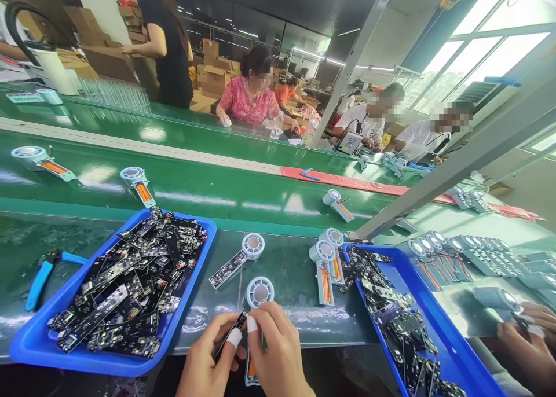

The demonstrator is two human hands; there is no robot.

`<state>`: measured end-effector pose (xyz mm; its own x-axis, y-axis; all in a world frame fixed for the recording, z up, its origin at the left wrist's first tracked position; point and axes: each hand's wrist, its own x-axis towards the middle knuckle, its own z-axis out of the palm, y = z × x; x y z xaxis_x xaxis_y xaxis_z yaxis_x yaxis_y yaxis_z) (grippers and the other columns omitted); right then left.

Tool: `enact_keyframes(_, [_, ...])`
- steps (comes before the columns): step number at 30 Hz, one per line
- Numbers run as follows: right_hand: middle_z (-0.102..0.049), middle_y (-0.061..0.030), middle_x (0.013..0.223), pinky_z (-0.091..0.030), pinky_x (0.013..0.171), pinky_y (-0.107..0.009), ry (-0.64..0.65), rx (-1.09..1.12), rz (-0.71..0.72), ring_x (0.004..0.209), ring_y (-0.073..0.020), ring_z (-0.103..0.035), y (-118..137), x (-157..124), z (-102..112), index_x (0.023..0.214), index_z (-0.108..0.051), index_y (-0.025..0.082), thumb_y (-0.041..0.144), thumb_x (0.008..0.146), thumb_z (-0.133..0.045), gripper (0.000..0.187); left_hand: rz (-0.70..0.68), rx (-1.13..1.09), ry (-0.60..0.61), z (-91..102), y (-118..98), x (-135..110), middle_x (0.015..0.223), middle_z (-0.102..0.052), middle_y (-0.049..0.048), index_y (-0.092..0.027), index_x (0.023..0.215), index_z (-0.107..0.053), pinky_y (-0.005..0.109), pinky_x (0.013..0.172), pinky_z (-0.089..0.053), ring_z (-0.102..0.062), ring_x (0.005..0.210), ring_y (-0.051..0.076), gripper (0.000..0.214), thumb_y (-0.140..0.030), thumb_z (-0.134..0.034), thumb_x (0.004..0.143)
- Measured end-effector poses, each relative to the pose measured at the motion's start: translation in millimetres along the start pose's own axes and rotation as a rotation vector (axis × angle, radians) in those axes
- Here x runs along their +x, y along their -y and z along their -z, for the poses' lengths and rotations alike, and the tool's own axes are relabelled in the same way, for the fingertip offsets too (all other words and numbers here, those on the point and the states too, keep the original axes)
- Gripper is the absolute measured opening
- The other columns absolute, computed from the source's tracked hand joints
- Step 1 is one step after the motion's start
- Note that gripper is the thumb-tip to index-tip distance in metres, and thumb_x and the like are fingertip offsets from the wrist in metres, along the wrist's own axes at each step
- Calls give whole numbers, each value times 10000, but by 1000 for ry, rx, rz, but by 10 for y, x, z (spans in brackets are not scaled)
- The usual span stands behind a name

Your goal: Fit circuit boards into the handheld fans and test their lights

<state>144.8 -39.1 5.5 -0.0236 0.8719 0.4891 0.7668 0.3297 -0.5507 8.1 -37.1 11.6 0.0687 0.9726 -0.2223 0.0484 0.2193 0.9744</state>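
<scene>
My left hand (207,359) pinches a narrow black circuit board (231,332) between thumb and finger, both in white finger cots. My right hand (278,353) grips a pale fan housing (259,293) with a round white head, its handle hidden under my fingers. The board is angled against the housing's handle. Both hands are at the near edge of the green bench. Another housing with a board fitted (237,258) lies just beyond.
A blue tray (30,342) heaped with black circuit boards sits at left, blue cutters (41,278) beside it. A second blue tray (452,350) of boards stands at right. Fan housings ride the green conveyor (217,188). A co-worker's hands (527,339) are at far right; other people sit opposite.
</scene>
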Motion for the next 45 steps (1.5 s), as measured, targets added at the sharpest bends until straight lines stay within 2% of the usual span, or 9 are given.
enact_keyframes(5, [-618,-65,859,-440,669,-314,30,-85,32,755,-214,-587,-4,8,16,939,-576,193,77,916,-444,177,-131,128,-43,4,125,-23,1044,-766,53,-250,1067,-695,232,597,-577,-721,744,182,338,-505,-551,897])
enact_keyframes(11, [-620,-65,891,-450,686,-300,-56,-63,22,777,-200,-595,-19,-40,-75,974,-564,194,82,935,-434,176,-311,266,-94,-11,269,-12,1002,-770,39,-270,1042,-705,272,857,-574,-727,915,210,261,-431,-534,926])
enact_keyframes(18, [-592,-47,867,-444,645,-265,-145,-6,1,741,-177,-589,-58,-101,-204,969,-549,201,113,954,-436,145,-106,149,2,21,213,-21,822,-731,14,-270,1080,-695,222,508,-518,-604,538,155,326,-498,-561,891])
enact_keyframes(25, [-570,-48,970,-474,717,-250,173,325,-146,810,-157,-586,-114,60,60,1027,-581,213,95,962,-435,199,27,12,269,222,18,151,831,-700,8,-239,1102,-690,243,653,-532,-643,728,173,312,-459,-577,912])
enact_keyframes(28, [-564,-55,1006,-481,770,-256,238,396,-127,874,-167,-590,-137,108,143,1147,-625,231,88,958,-458,290,15,30,323,276,-40,214,835,-677,7,-229,1080,-706,251,633,-511,-618,709,164,293,-432,-575,914])
enact_keyframes(31, [-564,-44,942,-468,729,-241,248,461,-149,844,-162,-581,-143,115,144,1061,-689,234,97,952,-495,261,26,54,377,306,-82,247,860,-683,17,-216,1046,-714,264,641,-506,-612,707,166,273,-406,-595,891])
enact_keyframes(35, [-578,-47,905,-446,697,-245,207,487,-209,813,-162,-577,-136,112,93,992,-721,215,147,955,-532,204,36,39,388,338,-71,270,808,-666,11,-215,1011,-718,272,647,-505,-611,706,173,259,-405,-603,877])
enact_keyframes(39, [-602,-51,919,-432,698,-255,266,503,-277,828,-171,-584,-144,180,178,979,-745,221,254,962,-573,176,20,9,373,338,1,271,832,-657,8,-229,1018,-700,274,649,-508,-617,727,177,254,-423,-615,878])
enact_keyframes(45, [-568,-3,665,-392,605,-253,322,582,-534,619,-141,-496,-144,159,401,1174,-686,176,524,1032,-391,478,80,-32,252,224,-7,146,865,-700,11,-250,1078,-674,261,612,-510,-609,657,159,347,-523,-585,882])
